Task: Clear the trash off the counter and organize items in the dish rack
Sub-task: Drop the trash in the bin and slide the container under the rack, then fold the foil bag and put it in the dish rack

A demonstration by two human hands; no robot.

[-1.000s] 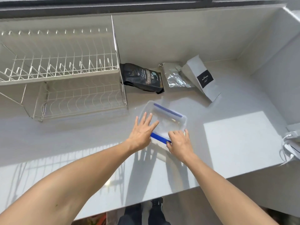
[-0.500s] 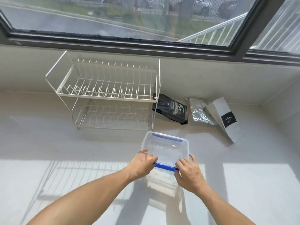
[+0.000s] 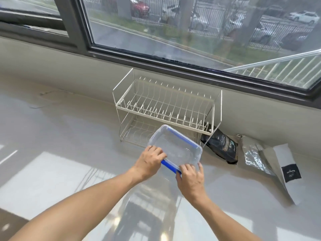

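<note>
A clear plastic container (image 3: 177,146) with blue clips is held above the counter, just in front of the white two-tier wire dish rack (image 3: 166,105). My left hand (image 3: 151,160) grips its near left edge. My right hand (image 3: 190,178) grips its near right corner by the blue clip. Both tiers of the rack hold nothing. To the right of the rack lie a black pouch (image 3: 221,147), a silver foil bag (image 3: 253,153) and a white pouch (image 3: 284,173) with a black label.
The pale counter (image 3: 69,145) runs left and toward me, with bright sun patches. A low wall and a large window (image 3: 191,32) stand behind the rack.
Both hands closed on the container and lifted it off the counter toward the rack. The camera tilted up, bringing the window into view.
</note>
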